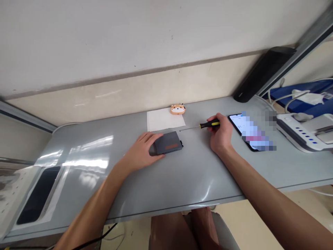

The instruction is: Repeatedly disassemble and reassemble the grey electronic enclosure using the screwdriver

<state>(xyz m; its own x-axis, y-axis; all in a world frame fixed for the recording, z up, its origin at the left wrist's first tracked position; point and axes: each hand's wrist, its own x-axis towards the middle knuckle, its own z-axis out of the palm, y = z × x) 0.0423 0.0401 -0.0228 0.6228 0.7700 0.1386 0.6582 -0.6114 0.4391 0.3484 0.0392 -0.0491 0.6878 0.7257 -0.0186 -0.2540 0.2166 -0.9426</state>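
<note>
A flat dark grey box (170, 141) with a row of small holes along its front side lies on the grey desk (179, 184). My left hand (144, 152) grips its left end, thumb at the front and fingers at the back. In my right hand (221, 133) is a screwdriver (210, 124) with a black and yellow handle, held nearly level. Its thin shaft points left, and the tip is close to the box's right back corner, apart from it. A small black piece sticks out of the box's right side.
Behind the box lie white paper (163, 119) and an orange animal-faced case (178, 109). To the right are a lit phone (249, 133), a white power strip (301, 133) and a black cylinder (264, 74). A dark phone (40, 194) lies at the left.
</note>
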